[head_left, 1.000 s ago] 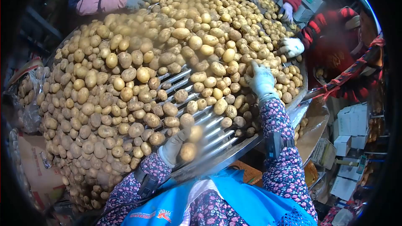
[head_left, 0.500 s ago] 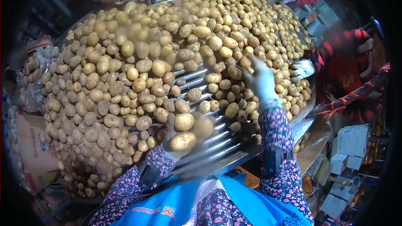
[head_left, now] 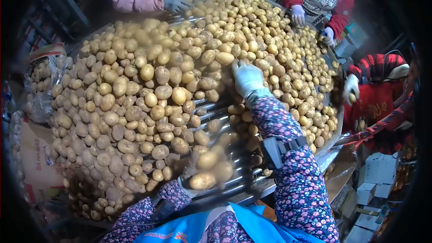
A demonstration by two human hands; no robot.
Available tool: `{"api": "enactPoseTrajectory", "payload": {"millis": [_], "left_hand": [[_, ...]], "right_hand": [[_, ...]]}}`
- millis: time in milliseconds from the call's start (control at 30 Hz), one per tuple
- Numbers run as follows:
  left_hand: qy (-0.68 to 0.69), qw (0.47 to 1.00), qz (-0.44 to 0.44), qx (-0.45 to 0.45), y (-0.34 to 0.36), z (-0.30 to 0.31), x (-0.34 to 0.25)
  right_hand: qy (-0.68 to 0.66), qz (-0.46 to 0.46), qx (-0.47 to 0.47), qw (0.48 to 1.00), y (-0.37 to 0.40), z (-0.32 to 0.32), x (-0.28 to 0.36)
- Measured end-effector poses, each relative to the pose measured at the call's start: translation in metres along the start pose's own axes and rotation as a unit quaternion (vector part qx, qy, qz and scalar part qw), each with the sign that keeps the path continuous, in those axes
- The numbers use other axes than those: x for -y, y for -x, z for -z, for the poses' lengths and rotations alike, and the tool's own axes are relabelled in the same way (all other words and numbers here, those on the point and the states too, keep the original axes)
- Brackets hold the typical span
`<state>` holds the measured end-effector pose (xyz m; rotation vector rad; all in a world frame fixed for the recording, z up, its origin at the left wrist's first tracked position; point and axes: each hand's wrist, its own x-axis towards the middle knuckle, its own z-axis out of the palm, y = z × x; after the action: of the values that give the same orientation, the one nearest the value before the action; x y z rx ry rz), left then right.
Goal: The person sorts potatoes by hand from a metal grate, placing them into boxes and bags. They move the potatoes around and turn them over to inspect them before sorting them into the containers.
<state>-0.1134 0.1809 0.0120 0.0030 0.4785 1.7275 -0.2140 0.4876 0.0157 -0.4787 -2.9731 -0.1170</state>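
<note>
The right hand (head_left: 248, 80) is bending its gloved fingers down onto the potato pile (head_left: 156, 112); whether they are pinching one, I cannot tell. The left hand (head_left: 191, 170), blurred, is cupping its fingers around loose potatoes (head_left: 202, 181) above the slatted metal bars (head_left: 215, 116). Farther out, co-workers' gloved hands (head_left: 177, 4) are ringing the pile's edge and a banana carton (head_left: 45, 171) is sitting beside it.

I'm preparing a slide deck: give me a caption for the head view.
Pale-gloved right hand among rounded tan potatoes heaped over a slatted silver metal surface.
</note>
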Motion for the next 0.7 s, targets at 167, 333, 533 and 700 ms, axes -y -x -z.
{"api": "enactPoseTrajectory", "payload": {"millis": [167, 333, 533, 700], "left_hand": [[-0.017, 1.000, -0.012, 0.012, 0.001, 0.009, 0.000], [-0.028, 0.999, -0.031, 0.014, 0.003, 0.015, -0.003], [0.053, 0.997, -0.047, -0.015, 0.001, -0.004, -0.024], [-0.008, 0.980, -0.172, -0.101, -0.008, -0.013, -0.068]], "right_hand": [[0.019, 0.027, 0.117, 0.993, -0.015, 0.011, 0.008], [-0.206, -0.036, 0.084, 0.974, -0.006, 0.038, -0.005], [-0.055, 0.002, 0.176, 0.983, -0.042, 0.043, 0.033], [-0.061, 0.023, 0.219, 0.973, -0.051, 0.038, 0.024]]}}
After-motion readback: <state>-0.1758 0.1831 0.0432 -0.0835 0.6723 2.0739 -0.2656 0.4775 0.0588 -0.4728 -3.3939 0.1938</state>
